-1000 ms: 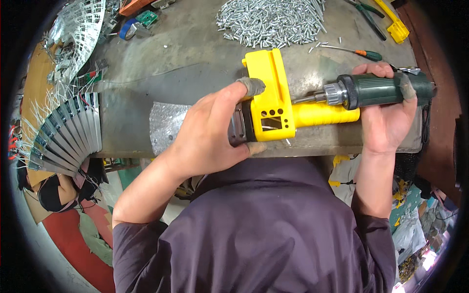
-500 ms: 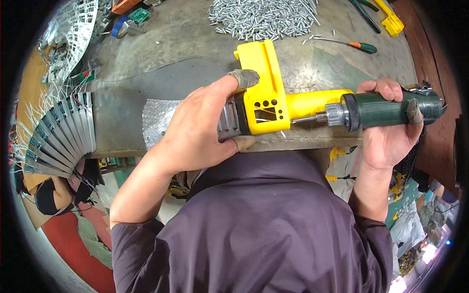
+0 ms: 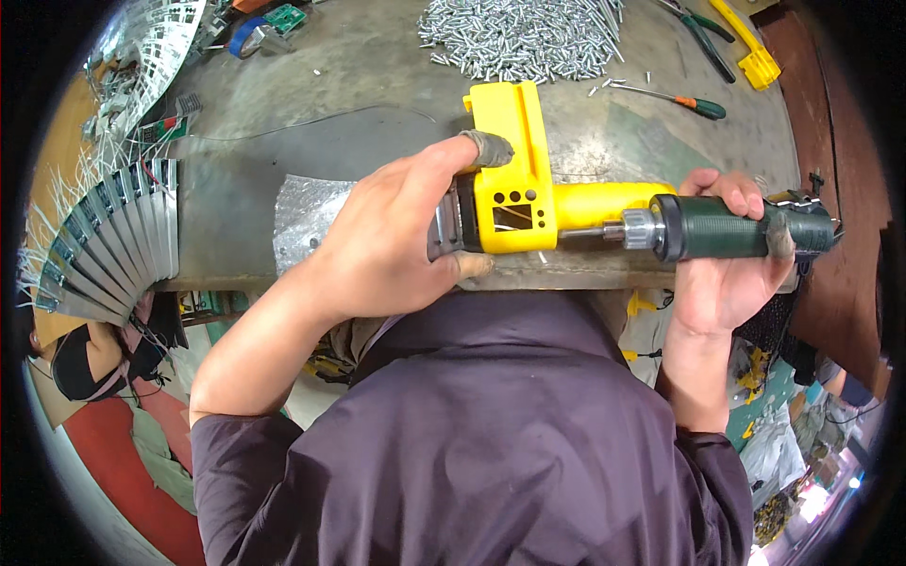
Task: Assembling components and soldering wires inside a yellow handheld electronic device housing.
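My left hand (image 3: 387,231), its thumb and a finger in worn finger covers, is closed around the dark end of a yellow plastic housing (image 3: 514,170). The housing has round holes and a square window, and its yellow handle (image 3: 604,203) points right. In my right hand (image 3: 727,274) lies a dark green electric screwdriver (image 3: 736,226), gripped level. Its bit points left, the tip at the housing's right side beside the handle. Whether a screw sits at the tip I cannot tell. Under my left wrist lies a clear bubble-wrap sheet (image 3: 307,217).
A heap of screws (image 3: 519,38) lies at the back. Nearby are a screwdriver (image 3: 684,100), green-handled pliers (image 3: 703,38) and a yellow part (image 3: 755,66). Fanned metal strips with wires (image 3: 118,236) stand at left, with blue tape (image 3: 247,38) behind. Another person's arm (image 3: 104,349) shows at lower left.
The electric screwdriver and my right hand have shifted slightly left in the picture. The view has moved a little; both hands keep their holds, with the bit still at the housing.
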Demonstrator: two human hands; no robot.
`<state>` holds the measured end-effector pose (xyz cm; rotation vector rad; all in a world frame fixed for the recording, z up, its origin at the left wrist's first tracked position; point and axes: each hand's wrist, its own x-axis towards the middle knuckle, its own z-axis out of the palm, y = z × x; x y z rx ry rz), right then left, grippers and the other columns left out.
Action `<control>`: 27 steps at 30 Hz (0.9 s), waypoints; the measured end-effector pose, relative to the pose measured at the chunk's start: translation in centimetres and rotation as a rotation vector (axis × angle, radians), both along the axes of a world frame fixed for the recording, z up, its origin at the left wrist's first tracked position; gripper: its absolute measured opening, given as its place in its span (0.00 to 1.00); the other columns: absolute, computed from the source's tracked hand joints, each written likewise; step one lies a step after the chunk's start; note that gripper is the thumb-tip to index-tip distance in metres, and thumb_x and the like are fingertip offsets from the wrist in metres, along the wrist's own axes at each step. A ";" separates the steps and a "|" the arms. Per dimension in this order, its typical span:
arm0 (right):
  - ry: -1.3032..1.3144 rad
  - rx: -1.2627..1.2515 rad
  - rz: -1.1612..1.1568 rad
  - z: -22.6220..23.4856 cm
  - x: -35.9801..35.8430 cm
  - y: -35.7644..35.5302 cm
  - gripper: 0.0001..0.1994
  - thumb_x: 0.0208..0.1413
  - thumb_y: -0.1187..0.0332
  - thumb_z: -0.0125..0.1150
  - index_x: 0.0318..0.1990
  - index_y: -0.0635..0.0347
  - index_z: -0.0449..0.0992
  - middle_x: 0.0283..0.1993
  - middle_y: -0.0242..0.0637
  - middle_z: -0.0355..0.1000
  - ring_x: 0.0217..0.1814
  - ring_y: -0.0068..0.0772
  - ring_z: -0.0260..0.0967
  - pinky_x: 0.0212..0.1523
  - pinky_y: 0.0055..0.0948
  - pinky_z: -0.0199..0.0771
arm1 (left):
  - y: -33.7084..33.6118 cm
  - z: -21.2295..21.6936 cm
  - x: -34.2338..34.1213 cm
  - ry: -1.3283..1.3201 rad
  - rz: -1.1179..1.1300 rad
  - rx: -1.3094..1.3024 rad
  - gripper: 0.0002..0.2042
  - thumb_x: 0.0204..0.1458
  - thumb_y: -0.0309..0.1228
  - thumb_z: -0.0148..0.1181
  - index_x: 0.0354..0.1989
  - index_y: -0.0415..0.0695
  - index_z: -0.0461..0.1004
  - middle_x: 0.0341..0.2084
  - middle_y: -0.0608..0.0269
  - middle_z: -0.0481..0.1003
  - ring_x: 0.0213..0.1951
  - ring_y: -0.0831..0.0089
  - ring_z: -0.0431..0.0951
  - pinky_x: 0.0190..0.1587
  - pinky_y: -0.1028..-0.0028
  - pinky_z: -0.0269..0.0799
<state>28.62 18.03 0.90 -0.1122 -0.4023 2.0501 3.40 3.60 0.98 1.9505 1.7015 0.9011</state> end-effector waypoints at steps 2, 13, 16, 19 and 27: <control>-0.085 0.013 -0.014 0.6 -0.1 -0.1 0.15 0.53 0.62 0.61 0.35 0.65 0.66 0.36 0.36 0.64 0.44 0.32 0.63 0.67 0.41 0.52 | -0.4 0.7 0.1 0.027 0.006 -0.042 0.40 0.33 0.25 0.75 0.57 0.35 0.58 0.48 0.46 0.72 0.49 0.51 0.75 0.52 0.65 0.71; -2.213 0.927 -0.461 2.1 8.5 13.5 0.24 0.60 0.54 0.53 0.55 0.64 0.61 0.41 0.56 0.74 0.42 0.51 0.74 0.44 0.43 0.72 | -4.5 1.2 -2.0 0.015 0.338 -0.199 0.28 0.37 0.24 0.68 0.51 0.39 0.65 0.40 0.47 0.70 0.41 0.47 0.70 0.46 0.59 0.66; -2.488 1.078 -0.431 0.6 10.0 14.7 0.28 0.55 0.51 0.59 0.55 0.65 0.65 0.43 0.61 0.72 0.48 0.59 0.70 0.50 0.46 0.69 | -5.1 2.0 -1.9 0.327 0.172 -0.011 0.23 0.37 0.23 0.68 0.44 0.40 0.67 0.34 0.50 0.70 0.36 0.48 0.69 0.41 0.59 0.65; -2.423 1.050 -0.439 1.8 11.3 14.7 0.25 0.54 0.54 0.60 0.51 0.64 0.70 0.52 0.61 0.68 0.56 0.54 0.67 0.53 0.43 0.68 | -5.1 0.3 -1.9 0.512 0.046 0.168 0.25 0.32 0.26 0.73 0.40 0.40 0.66 0.35 0.51 0.68 0.38 0.50 0.69 0.40 0.59 0.64; -2.814 1.021 -0.436 0.3 22.2 15.6 0.23 0.50 0.60 0.61 0.50 0.66 0.69 0.47 0.62 0.71 0.53 0.60 0.68 0.52 0.47 0.69 | -4.4 -0.2 -1.1 0.450 0.233 -0.079 0.41 0.25 0.39 0.78 0.50 0.37 0.62 0.49 0.44 0.67 0.49 0.45 0.66 0.52 0.55 0.62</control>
